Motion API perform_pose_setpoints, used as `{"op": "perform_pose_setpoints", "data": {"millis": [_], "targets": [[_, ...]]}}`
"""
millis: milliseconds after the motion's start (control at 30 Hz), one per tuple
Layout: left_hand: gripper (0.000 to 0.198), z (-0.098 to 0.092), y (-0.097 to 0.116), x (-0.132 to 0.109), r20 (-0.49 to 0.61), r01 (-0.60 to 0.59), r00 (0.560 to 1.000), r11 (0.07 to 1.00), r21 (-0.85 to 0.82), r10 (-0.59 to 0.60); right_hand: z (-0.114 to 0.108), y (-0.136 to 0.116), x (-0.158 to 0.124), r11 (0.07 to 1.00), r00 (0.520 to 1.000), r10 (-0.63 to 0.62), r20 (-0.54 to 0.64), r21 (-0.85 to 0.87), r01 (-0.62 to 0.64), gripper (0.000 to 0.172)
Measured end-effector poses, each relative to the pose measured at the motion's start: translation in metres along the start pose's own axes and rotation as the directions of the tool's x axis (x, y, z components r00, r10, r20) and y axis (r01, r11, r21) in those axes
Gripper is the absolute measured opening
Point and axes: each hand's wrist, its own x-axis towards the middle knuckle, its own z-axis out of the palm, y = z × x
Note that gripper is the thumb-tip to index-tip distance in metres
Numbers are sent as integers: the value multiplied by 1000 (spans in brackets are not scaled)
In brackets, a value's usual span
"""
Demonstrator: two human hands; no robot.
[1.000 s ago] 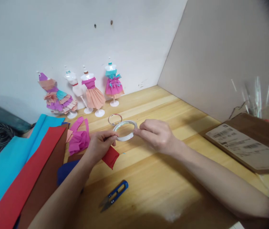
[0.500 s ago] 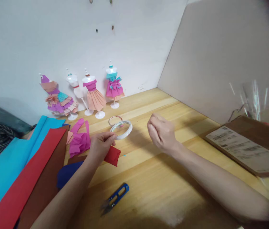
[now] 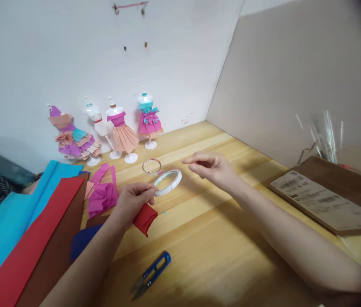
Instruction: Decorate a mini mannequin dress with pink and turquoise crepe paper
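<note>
My left hand (image 3: 137,197) pinches a thin white roll of tape (image 3: 169,187) by its near edge, the ring tilted above the table. A small folded piece of red crepe paper (image 3: 145,219) hangs below the same hand, apparently held by the lower fingers. To the right of the tape, my right hand (image 3: 211,167) is in the air, index finger stretched out and thumb slightly apart under it. I see nothing between them. Nearer to me on the table lie blue-handled thread snips (image 3: 152,273), blades toward the lower left.
Several small dress forms (image 3: 123,134), most in paper dresses, stand along the wall. A thin ring (image 3: 151,172) lies behind the tape. Left are magenta paper pieces (image 3: 103,194), red (image 3: 36,238) and turquoise sheets (image 3: 10,217). A cardboard box (image 3: 334,192) sits right, clear sticks (image 3: 329,132) behind.
My right hand has gone from a closed fist to a stretched index finger and parted thumb. The tape roll and red paper have tilted in my left hand. The view has shifted slightly.
</note>
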Motion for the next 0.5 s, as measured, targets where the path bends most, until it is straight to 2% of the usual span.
{"op": "perform_pose_setpoints", "data": {"millis": [100,233,300,400,500], "targets": [[20,0,0,-2,2,-71,997,991,115,71,3,-20,-4,997,991,-8,133,83,-3,25],[20,3,0,-9,2,-217,973,917,335,230,10,-23,-6,970,961,156,226,146,-192,29],[19,5,0,-15,24,-325,935,824,465,355,14,-20,-6,954,949,224,223,147,-260,26],[19,9,2,-22,92,-464,852,663,587,515,17,-16,-6,939,933,269,237,151,-309,22],[19,10,3,-27,129,-501,823,601,623,553,16,-14,-6,912,910,280,306,213,-352,23]]}}
